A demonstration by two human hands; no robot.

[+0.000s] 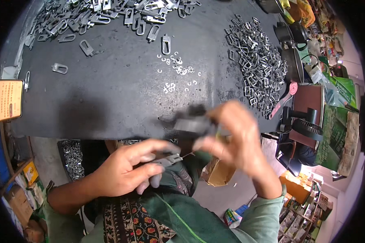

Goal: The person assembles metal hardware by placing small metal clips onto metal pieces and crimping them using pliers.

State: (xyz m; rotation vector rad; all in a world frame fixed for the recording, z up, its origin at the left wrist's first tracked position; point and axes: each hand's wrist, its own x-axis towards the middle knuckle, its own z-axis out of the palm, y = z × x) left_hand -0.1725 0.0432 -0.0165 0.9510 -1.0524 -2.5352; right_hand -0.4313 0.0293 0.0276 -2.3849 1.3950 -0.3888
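My left hand (129,168) and right hand (239,139): bare, as are the wrists. Left sleeve (61,220) and right sleeve (260,218): muted grey-green, ending on the forearms. Across my front, dark green cloth (190,208) with one thin, brighter green stripe (176,216). Beside it, a dark patterned panel (136,218): red flowers, beige scrollwork.

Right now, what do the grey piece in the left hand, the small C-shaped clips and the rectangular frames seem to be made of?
Grey piece in the left hand: probably metal, greyish; blur leaves its finish open.
C-shaped clips: likely bright metal, from their silvery-white look.
Rectangular frames: apparently metal, dark grey, with light glinting along edges.
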